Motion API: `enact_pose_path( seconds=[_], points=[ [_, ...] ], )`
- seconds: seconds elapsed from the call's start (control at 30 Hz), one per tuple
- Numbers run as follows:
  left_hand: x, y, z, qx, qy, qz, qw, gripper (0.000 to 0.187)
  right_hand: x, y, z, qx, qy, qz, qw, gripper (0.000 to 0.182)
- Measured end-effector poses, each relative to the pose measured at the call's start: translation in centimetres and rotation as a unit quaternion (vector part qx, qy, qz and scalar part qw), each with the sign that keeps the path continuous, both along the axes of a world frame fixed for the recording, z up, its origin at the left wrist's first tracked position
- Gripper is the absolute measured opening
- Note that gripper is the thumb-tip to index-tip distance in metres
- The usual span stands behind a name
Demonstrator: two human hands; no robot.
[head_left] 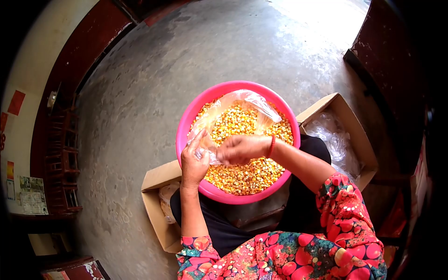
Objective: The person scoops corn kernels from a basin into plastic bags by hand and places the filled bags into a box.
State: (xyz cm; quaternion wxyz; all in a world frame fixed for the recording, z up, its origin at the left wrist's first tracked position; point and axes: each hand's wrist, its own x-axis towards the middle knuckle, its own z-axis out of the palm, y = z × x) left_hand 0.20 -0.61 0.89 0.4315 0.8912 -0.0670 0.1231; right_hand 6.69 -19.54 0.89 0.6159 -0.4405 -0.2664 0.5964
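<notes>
A bright pink basin (183,140) full of yellow and orange corn kernels (247,179) sits in front of my lap. Across the corn lies a clear plastic bag (263,106), with kernels showing through it or lying inside it. My left hand (193,163) is at the basin's near left, thumb and fingers closed on a gathered part of the bag. My right hand (243,148), slightly blurred, reaches over the corn with curled fingers at the same bunched plastic. The tips of its fingers are hard to make out.
To the right stands an open cardboard box (361,123) with crumpled clear plastic bags (329,137). Another cardboard box (154,210) at the left holds a filled bag (168,200). Wooden stools (63,158) line the left wall above the concrete floor (126,116).
</notes>
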Motion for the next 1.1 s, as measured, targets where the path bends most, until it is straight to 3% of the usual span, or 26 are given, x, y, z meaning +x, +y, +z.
enact_pose_path(
  seconds=[0.07, 0.13, 0.27, 0.33, 0.4, 0.5, 0.53, 0.6, 0.67, 0.7, 0.73, 0.77, 0.83, 0.87, 0.9, 0.97, 1.0, 1.03, 1.07, 1.1],
  points=[
    [-0.1, -0.1, 0.1, -0.005, 0.007, 0.002, 1.0, 0.053, 1.5, -0.6, 0.0, -0.026, 0.024, -0.168, 0.985, 0.029],
    [-0.1, -0.1, 0.0, -0.009, 0.012, 0.004, 1.0, 0.053, 3.4, -0.8, -0.3, -0.081, -0.021, -0.427, 0.9, 0.029],
    [0.0, 0.0, -0.4, -0.024, 0.011, 0.003, 1.0, 0.052, 6.0, -2.1, -2.4, -0.05, -0.004, -0.48, 0.876, 0.024],
    [0.0, 0.2, -0.4, -0.008, 0.0, 0.001, 1.0, 0.052, 6.5, -1.9, -3.1, -0.06, -0.109, -0.546, 0.829, 0.021],
    [-0.1, 0.1, -0.4, -0.024, 0.005, 0.002, 1.0, 0.052, 6.9, -1.4, -4.2, -0.042, -0.052, -0.558, 0.827, 0.022],
    [0.0, 0.3, -0.7, -0.02, -0.003, 0.001, 1.0, 0.051, 6.6, -1.0, -4.2, -0.036, -0.125, -0.609, 0.783, 0.025],
    [0.0, 0.2, -0.6, -0.02, -0.003, 0.001, 1.0, 0.051, 6.8, -1.1, -4.6, -0.024, -0.229, -0.62, 0.75, 0.026],
    [0.0, 0.1, -0.4, -0.032, 0.005, 0.003, 0.999, 0.052, 6.9, -1.3, -4.5, -0.011, -0.331, -0.623, 0.709, 0.027],
    [0.0, 0.1, -0.4, -0.028, 0.007, 0.004, 1.0, 0.052, 6.8, -1.8, -3.6, -0.057, -0.214, -0.554, 0.803, 0.028],
    [0.0, 0.2, -0.4, -0.023, 0.008, 0.004, 1.0, 0.052, 6.5, -1.8, -3.0, -0.057, -0.214, -0.554, 0.803, 0.028],
    [0.0, 0.2, -0.4, -0.023, 0.008, 0.004, 1.0, 0.052, 5.8, -1.8, -2.5, -0.022, -0.166, -0.501, 0.849, 0.028],
    [0.0, 0.2, -0.4, -0.016, 0.006, 0.003, 1.0, 0.052, 5.1, -1.7, -1.9, 0.014, -0.117, -0.443, 0.889, 0.028],
    [0.0, 0.1, -0.3, -0.009, 0.003, 0.003, 1.0, 0.052, 3.2, -0.7, -1.1, 0.031, -0.131, -0.322, 0.937, 0.026],
    [0.1, 0.1, -0.3, -0.012, 0.001, 0.001, 1.0, 0.052, 2.4, -0.3, -1.7, 0.068, -0.114, -0.221, 0.966, 0.025],
    [0.1, 0.1, -0.3, -0.015, 0.001, -0.002, 1.0, 0.052, 1.1, 0.0, -1.1, 0.032, -0.124, -0.126, 0.984, 0.025],
    [0.1, 0.2, -0.5, -0.011, 0.002, -0.001, 1.0, 0.052, -1.1, 1.4, -2.4, 0.062, -0.178, 0.03, 0.982, 0.023],
    [0.1, 0.2, -0.5, -0.009, 0.001, -0.001, 1.0, 0.052, -2.6, 1.8, -2.3, 0.024, -0.223, 0.05, 0.973, 0.023],
    [0.1, 0.2, -0.6, -0.008, 0.002, -0.001, 1.0, 0.052, -3.7, 2.6, -4.0, 0.087, -0.363, 0.035, 0.927, 0.022],
    [0.1, 0.2, -0.6, -0.01, 0.008, 0.003, 1.0, 0.052, -4.5, 3.1, -5.4, 0.063, -0.455, 0.06, 0.886, 0.022],
    [0.1, 0.2, -0.6, -0.012, 0.013, 0.006, 1.0, 0.052, -5.5, 3.4, -6.9, 0.048, -0.517, 0.012, 0.855, 0.021]
  ],
)
